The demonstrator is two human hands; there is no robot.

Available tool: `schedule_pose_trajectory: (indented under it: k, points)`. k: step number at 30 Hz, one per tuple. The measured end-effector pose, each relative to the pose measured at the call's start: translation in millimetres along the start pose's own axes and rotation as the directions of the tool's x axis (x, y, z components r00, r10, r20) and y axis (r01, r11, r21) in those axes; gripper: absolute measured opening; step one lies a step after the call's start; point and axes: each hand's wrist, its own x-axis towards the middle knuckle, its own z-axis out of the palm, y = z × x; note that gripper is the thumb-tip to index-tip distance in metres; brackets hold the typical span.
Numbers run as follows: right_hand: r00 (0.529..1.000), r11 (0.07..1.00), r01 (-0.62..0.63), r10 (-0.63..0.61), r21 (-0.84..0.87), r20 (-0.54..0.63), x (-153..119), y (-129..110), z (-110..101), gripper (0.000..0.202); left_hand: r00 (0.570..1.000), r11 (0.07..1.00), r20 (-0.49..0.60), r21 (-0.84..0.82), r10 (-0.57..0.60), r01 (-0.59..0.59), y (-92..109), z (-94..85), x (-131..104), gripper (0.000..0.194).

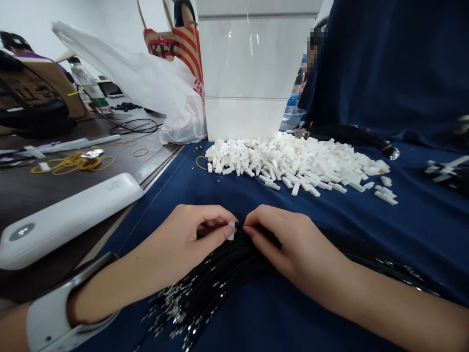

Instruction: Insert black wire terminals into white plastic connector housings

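Observation:
Near the middle of the view, my left hand (pixel 200 230) pinches a small white plastic piece (pixel 231 231) between thumb and index finger. Just to its right, my right hand (pixel 284 234) has its thumb and index fingertips pressed together; what they hold, if anything, is too small to make out. Under both hands runs a bundle of black cords (pixel 234 261) with shiny metal ends fanned out at the lower left. Beyond my hands, a heap of similar white pieces (pixel 293 159) lies on the dark blue cloth (pixel 176 188).
A white box (pixel 249 73) stands behind the heap. At left are a long white device (pixel 73 220), yellow rubber bands (pixel 69 162), a plastic bag (pixel 157 93) and a bottle (pixel 90 83). Dark cloth (pixel 395 63) hangs at right. A person (pixel 18 44) sits far left.

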Motion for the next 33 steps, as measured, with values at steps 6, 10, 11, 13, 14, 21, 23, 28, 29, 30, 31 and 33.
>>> schedule_pose_trajectory:
  k: [6, 10, 11, 13, 14, 21, 23, 28, 29, 30, 31, 33]
  points:
    - [0.941, 0.927, 0.303, -0.327, -0.219, -0.083, -10.2, -17.2, -11.4, 0.013, 0.996, 1.000, -0.092, -0.020, 0.003, -0.005, 0.8, -6.2, 2.1, 0.012]
    - [0.933, 0.928, 0.349, -0.330, -0.129, 0.145, -22.6, -28.6, -8.3, 0.022, 0.998, 0.989, -0.056, -0.146, -0.035, 0.027, -2.2, -11.9, 4.7, 0.011]
    - [0.929, 0.926, 0.356, -0.337, -0.125, 0.154, -24.7, -28.7, -6.3, 0.024, 0.998, 0.983, -0.044, -0.179, -0.049, 0.041, -2.6, -12.4, 5.5, 0.011]
    - [0.926, 0.925, 0.365, -0.349, -0.109, 0.143, -27.0, -26.9, -2.6, 0.025, 0.996, 0.971, -0.031, -0.228, -0.079, 0.070, -2.9, -12.4, 6.6, 0.011]
    - [0.929, 0.927, 0.359, -0.345, -0.104, 0.135, -27.2, -25.8, -1.4, 0.024, 0.996, 0.966, -0.030, -0.245, -0.088, 0.078, -2.7, -12.0, 6.8, 0.010]
    - [0.919, 0.921, 0.364, -0.330, -0.142, 0.214, -26.0, -28.2, -2.1, 0.018, 0.994, 0.932, -0.002, -0.346, -0.113, 0.105, -1.2, -10.3, 5.8, 0.009]
    - [0.922, 0.917, 0.366, -0.335, -0.157, 0.197, -26.5, -28.3, -2.2, 0.017, 0.991, 0.927, 0.014, -0.352, -0.129, 0.126, -1.6, -10.4, 5.8, 0.009]
    - [0.969, 0.958, 0.245, -0.248, -0.147, -0.001, -22.8, -21.6, -2.7, 0.023, 0.993, 0.926, 0.020, -0.359, -0.120, 0.119, -6.0, -10.9, 4.6, 0.010]
    - [0.980, 0.973, 0.192, -0.196, -0.125, -0.027, -21.1, -19.5, -3.4, 0.023, 0.994, 0.927, 0.020, -0.358, -0.111, 0.111, -7.0, -10.9, 4.3, 0.011]
    - [0.989, 0.985, 0.137, -0.143, -0.108, -0.046, -19.4, -17.2, -4.3, 0.023, 0.995, 0.930, 0.017, -0.352, -0.103, 0.103, -7.7, -10.7, 4.1, 0.012]
    - [0.995, 0.992, 0.083, -0.088, -0.098, -0.054, -17.8, -14.8, -5.3, 0.022, 0.995, 0.935, 0.016, -0.340, -0.097, 0.097, -8.2, -10.5, 4.0, 0.013]
    - [0.998, 0.996, 0.013, -0.019, -0.093, -0.061, -15.4, -10.5, -7.0, 0.019, 0.996, 0.948, 0.012, -0.308, -0.083, 0.082, -8.5, -9.9, 4.2, 0.015]
